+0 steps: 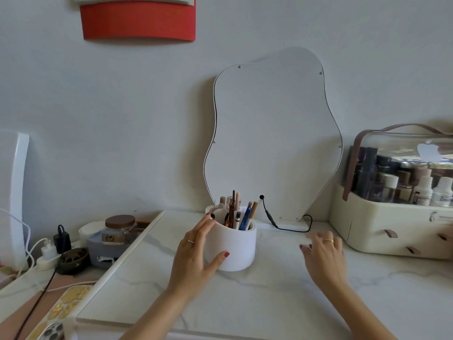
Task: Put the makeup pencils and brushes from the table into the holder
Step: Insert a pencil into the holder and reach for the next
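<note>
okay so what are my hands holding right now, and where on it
Your left hand holds the white holder by its side wall, fingers near the rim. Your right hand holds nothing.

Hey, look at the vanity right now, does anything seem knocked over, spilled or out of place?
Nothing stands out. The white holder stands upright on the marble table with pencils and brushes standing inside it, the left hand wrapped around its side. No pencils lie loose on the table, and nothing is spilled.

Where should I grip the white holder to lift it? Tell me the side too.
Grip the white holder round its smooth cylindrical wall, below the rim, from the right; the left hand already cups its left side. Avoid the top, where pencils and brushes stick out.
</note>
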